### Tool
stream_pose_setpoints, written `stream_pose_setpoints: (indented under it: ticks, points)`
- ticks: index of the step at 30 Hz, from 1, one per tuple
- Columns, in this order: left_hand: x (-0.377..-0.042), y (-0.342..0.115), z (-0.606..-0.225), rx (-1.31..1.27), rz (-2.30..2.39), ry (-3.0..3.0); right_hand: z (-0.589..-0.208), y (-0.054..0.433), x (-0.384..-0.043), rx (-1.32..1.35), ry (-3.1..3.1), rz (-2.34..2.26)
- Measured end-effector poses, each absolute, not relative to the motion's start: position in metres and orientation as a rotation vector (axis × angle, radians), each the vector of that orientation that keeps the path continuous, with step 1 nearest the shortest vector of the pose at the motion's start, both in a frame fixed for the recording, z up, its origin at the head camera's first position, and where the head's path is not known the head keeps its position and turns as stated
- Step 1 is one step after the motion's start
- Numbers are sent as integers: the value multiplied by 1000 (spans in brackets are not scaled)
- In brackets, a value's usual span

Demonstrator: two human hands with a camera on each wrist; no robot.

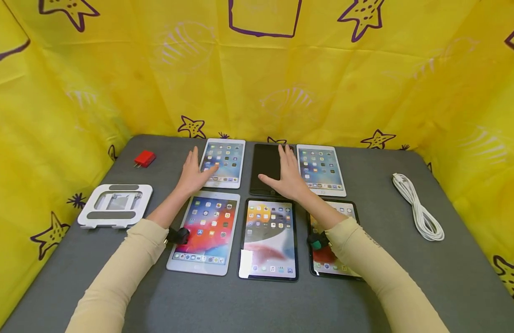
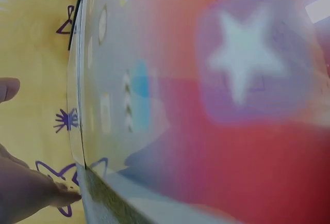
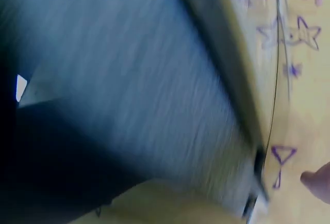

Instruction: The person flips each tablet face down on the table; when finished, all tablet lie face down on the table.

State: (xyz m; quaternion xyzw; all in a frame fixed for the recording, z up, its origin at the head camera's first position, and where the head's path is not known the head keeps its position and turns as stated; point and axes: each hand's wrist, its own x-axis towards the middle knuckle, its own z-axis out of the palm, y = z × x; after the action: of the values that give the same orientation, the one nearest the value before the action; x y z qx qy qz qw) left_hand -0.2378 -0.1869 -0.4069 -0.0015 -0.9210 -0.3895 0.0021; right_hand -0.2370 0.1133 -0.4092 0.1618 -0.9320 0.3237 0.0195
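Note:
My left hand (image 1: 194,175), fingers extended and thumb spread, is over the left edge of the back-left white tablet (image 1: 225,162). The right hand (image 1: 287,178) reaches over the back-middle black tablet (image 1: 264,164), whose screen is dark; its fingers and thumb are spread too. Neither hand holds anything, and whether they touch the tablets I cannot tell. Right of that hand lies another white tablet (image 1: 321,169). In the front row are a white tablet (image 1: 211,231) under the left wrist, a black-framed tablet (image 1: 268,240) and one more black-framed tablet (image 1: 333,263), partly hidden by the right forearm.
A white folding stand (image 1: 115,215) lies at the left, with a red plug adapter (image 1: 145,158) behind it. On the right is a coiled white cable (image 1: 417,208). A yellow patterned cloth (image 1: 257,83) rises behind and beside the grey table (image 1: 223,305).

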Motion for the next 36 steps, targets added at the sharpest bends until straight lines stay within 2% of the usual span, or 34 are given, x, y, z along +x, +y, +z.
stream_pose_setpoints:
  ticks: [8, 17, 31, 36]
  points:
    - [-231, -196, -403, 187, -1484, -2879, -409, 74, -232, 539, -2893, 1356]
    - [-229, -195, -402, 297, -1590, -2852, -405, 41, -221, 269, -2824, 1950]
    - [-227, -190, -401, 374, -1752, -2763, -409, 23, -222, 115, -2613, 2364]
    - [-229, -187, -401, 423, -1838, -2680, -409, 20, -223, 115, -2605, 2371]
